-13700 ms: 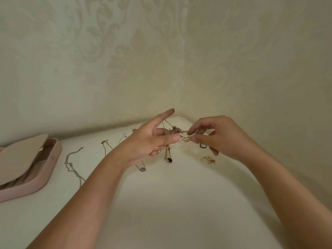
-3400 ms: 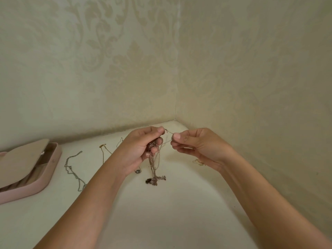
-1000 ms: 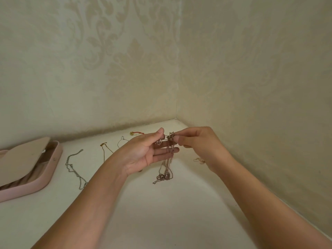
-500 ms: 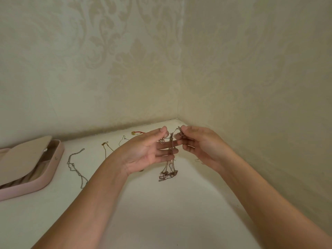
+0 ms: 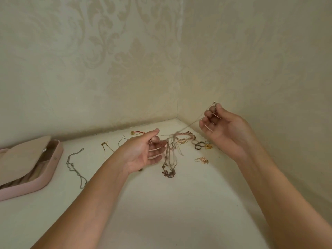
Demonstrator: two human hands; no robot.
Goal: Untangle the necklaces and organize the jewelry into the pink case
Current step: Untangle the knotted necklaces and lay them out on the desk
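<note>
Silvery chain [image 5: 190, 125] now stretches between left hand [image 5: 142, 153] and raised right hand [image 5: 224, 128].

Cream damask wallpaper [image 5: 125, 51] on both walls — white tabletop [image 5: 170, 212] below.

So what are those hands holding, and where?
A tangle of necklaces: the right hand pinches one thin chain near its end, and the left hand pinches a strand right beside the tangle.

A: Entry for lettering, labels, brands, numbers, signs: what is listed?
B: Nil legible. The wallpaper [image 5: 125, 60] bears a leaf pattern only; the pink case [image 5: 27, 187] shows nothing readable.
</note>
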